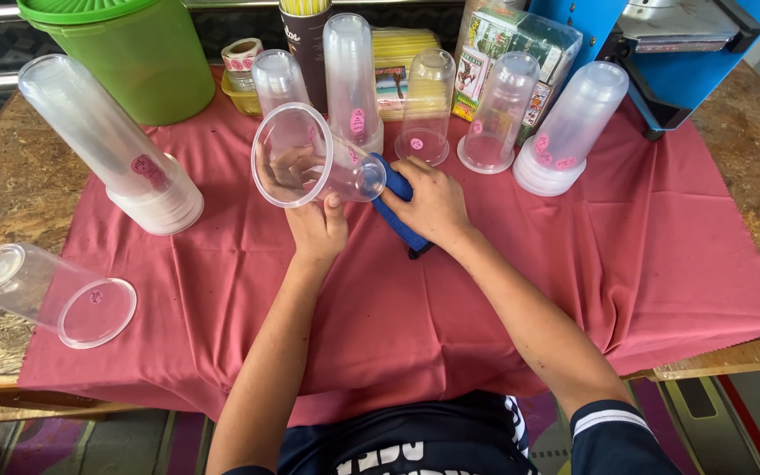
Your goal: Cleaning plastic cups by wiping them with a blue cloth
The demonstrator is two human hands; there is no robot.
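The left hand (pixel 317 224) is gripping a clear cup (pixel 310 158) tipped on its side above the red cloth (pixel 661 255). The right hand (pixel 431 204) is closed on a blue cloth (pixel 398 220) at the cup's base, wiping; next, likely turning the cup.

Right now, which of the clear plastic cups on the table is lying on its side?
The lone clear cup at the far left edge of the red cloth. The stacks stand mouth-down, and one cup is in hand.

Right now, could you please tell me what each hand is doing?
Left hand: closed around a clear plastic cup, held on its side.
Right hand: closed on a blue cloth.
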